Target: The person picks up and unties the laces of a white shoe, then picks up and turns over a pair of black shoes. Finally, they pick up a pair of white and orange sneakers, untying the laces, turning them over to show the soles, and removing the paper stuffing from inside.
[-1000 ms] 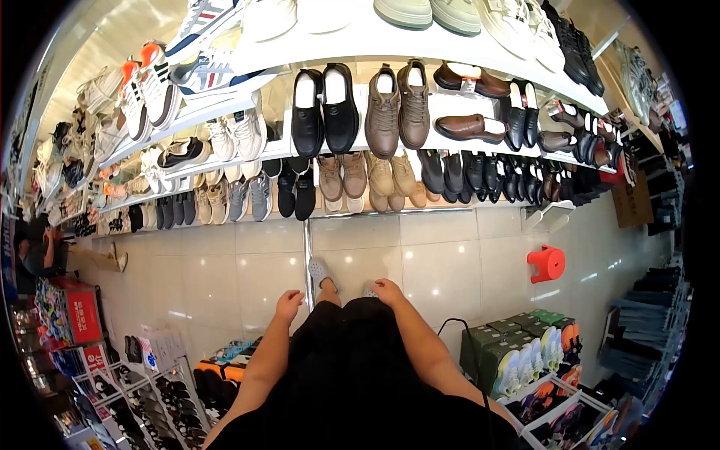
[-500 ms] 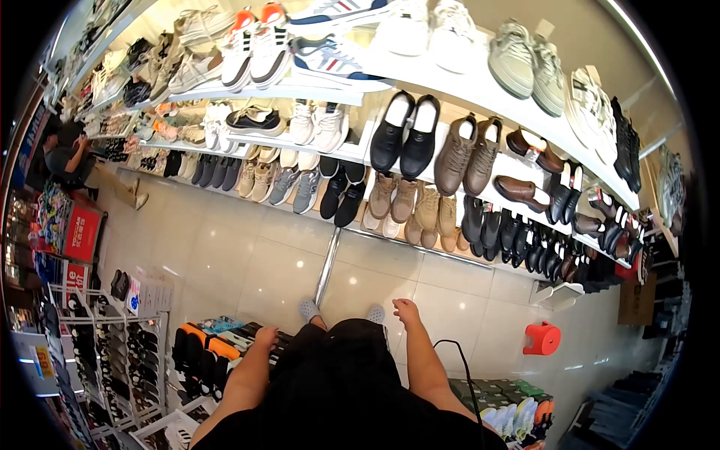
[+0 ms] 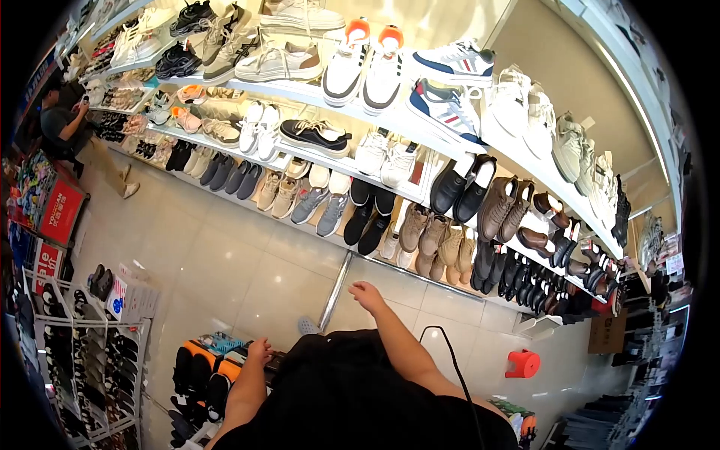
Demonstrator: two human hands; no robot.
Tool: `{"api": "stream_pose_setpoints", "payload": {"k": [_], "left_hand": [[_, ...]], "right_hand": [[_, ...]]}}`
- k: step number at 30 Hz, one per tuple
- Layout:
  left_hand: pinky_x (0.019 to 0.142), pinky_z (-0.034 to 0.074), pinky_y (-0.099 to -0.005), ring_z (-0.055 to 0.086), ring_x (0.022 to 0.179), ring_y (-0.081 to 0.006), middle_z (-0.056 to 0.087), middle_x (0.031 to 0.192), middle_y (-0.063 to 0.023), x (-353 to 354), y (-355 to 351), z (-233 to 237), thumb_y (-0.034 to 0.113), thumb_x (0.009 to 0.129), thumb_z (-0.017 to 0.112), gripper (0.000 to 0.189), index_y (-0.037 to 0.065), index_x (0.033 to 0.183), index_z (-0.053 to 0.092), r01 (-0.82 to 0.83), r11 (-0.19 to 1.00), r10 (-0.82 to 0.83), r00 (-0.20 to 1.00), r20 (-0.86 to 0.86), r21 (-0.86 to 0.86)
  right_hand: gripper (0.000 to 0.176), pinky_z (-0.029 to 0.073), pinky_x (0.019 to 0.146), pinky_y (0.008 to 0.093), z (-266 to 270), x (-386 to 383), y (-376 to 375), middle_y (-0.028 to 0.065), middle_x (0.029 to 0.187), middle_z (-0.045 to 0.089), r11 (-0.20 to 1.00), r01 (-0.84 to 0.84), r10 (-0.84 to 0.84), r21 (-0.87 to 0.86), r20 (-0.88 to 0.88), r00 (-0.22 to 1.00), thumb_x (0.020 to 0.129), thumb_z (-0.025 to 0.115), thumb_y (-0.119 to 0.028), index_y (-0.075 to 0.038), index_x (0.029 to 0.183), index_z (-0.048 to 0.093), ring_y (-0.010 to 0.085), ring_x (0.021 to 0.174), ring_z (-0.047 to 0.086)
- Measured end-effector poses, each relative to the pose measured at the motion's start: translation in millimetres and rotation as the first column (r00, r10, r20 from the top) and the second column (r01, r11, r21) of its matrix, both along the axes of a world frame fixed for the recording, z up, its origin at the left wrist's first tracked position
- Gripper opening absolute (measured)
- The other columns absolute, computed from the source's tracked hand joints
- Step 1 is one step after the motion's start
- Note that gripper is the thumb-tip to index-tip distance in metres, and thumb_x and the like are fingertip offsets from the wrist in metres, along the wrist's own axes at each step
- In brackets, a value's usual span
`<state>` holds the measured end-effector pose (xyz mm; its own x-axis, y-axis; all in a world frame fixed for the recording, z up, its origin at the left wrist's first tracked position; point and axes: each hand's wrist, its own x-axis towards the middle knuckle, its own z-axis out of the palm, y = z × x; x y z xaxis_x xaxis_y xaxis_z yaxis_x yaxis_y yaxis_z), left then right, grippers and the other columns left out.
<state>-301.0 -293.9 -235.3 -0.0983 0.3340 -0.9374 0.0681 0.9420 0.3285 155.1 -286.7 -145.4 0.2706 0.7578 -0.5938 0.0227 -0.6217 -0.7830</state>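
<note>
My left hand (image 3: 260, 350) hangs low at my left side, empty, its fingers loosely bent. Just beside it are the orange boxes (image 3: 231, 369) with dark slippers (image 3: 193, 367) on them. My right hand (image 3: 366, 297) reaches forward above the tiled floor, also empty, with its fingers loosely apart. It touches nothing. Ahead of it are shelves of shoes: tan high-top shoes (image 3: 433, 235), black slip-on sneakers (image 3: 367, 225) and black leather loafers (image 3: 465, 185). White sneakers with black stripes (image 3: 365, 71) stand on the upper shelf.
A red stool (image 3: 523, 364) stands on the floor to the right. A wire rack of footwear (image 3: 90, 360) is at the left, near red sale signs (image 3: 61, 212). Another person (image 3: 67, 124) is at the far left by the shelves. A black cable (image 3: 454, 360) loops beside my right arm.
My view has turned left and come closer to the shelves, so the shoes look larger. My right hand has swung forward and inward. My left hand stays low.
</note>
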Motion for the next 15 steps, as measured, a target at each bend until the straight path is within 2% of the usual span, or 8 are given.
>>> {"api": "stream_pose_setpoints", "payload": {"k": [2,4,5,8,9,12,15], "left_hand": [[0.068,0.048,-0.04,0.063,0.081,-0.0219,0.066,0.095,-0.0029,-35,13,-12,0.043,0.096,0.066,0.044,0.008,0.123,0.061,-0.06,0.998,0.06,0.998,0.03,-0.027],[0.071,0.048,-0.0427,0.063,0.083,-0.0233,0.065,0.094,-0.0023,-56,32,-7,0.045,0.097,0.064,0.047,0.006,0.124,0.061,-0.127,0.991,0.13,0.989,0.069,-0.041],[0.083,0.05,-0.0474,0.065,0.099,-0.0282,0.067,0.112,-0.0066,-59,42,1,0.047,0.1,0.059,0.057,0.004,0.137,0.054,-0.112,0.993,0.113,0.993,0.029,-0.032],[0.099,0.047,-0.0506,0.061,0.12,-0.033,0.061,0.137,-0.0119,-59,75,16,0.047,0.101,0.056,0.066,0.004,0.149,0.045,-0.154,0.988,0.155,0.987,0.032,-0.017],[0.109,0.04,-0.0531,0.054,0.132,-0.0367,0.05,0.153,-0.0142,-60,89,11,0.048,0.101,0.054,0.072,0.005,0.157,0.035,-0.134,0.991,0.135,0.987,0.092,-0.022],[0.107,0.042,-0.0539,0.056,0.13,-0.0359,0.052,0.15,-0.0136,-44,134,4,0.048,0.101,0.054,0.072,0.006,0.156,0.036,-0.143,0.989,0.135,0.973,0.187,0.03],[0.101,0.046,-0.0498,0.06,0.124,-0.0327,0.057,0.146,-0.0113,-12,197,22,0.046,0.101,0.055,0.065,0.008,0.153,0.042,-0.033,0.998,0.023,0.984,0.178,0.054]], "right_hand": [[0.06,0.055,0.09,0.0341,-10,-37,31,0.0152,0.117,0.071,0.992,-0.121,0.12,0.045,0.025,0.992,0.089,0.076,-0.038,0.002,0.132,0.064,0.0242,0.105,0.068],[0.06,0.054,0.093,0.0352,9,-68,56,0.0154,0.121,0.071,0.965,-0.254,0.25,0.06,0.068,0.966,0.089,0.076,-0.039,0.0,0.133,0.063,0.0256,0.11,0.068],[0.06,0.054,0.095,0.0357,23,-80,68,0.0155,0.122,0.07,0.945,-0.319,0.313,0.067,0.088,0.946,0.089,0.075,-0.039,0.0,0.134,0.063,0.0262,0.112,0.067],[0.059,0.052,0.097,0.0338,63,-102,102,0.0131,0.122,0.07,0.905,-0.425,0.421,0.033,0.085,0.903,0.091,0.076,-0.037,-0.001,0.136,0.062,0.023,0.11,0.066],[0.058,0.052,0.098,0.0345,51,-106,114,0.0146,0.124,0.07,0.9,-0.43,0.424,0.067,0.086,0.901,0.091,0.076,-0.036,0.0,0.135,0.063,0.0238,0.112,0.066],[0.057,0.052,0.098,0.0348,38,-112,152,0.0155,0.124,0.069,0.918,-0.386,0.386,0.087,0.025,0.922,0.091,0.076,-0.036,-0.001,0.134,0.063,0.0237,0.113,0.066],[0.057,0.053,0.097,0.0345,20,-114,202,0.0156,0.121,0.07,0.929,-0.36,0.359,0.087,0.027,0.933,0.09,0.077,-0.035,0.0,0.133,0.064,0.0236,0.11,0.066]]}}
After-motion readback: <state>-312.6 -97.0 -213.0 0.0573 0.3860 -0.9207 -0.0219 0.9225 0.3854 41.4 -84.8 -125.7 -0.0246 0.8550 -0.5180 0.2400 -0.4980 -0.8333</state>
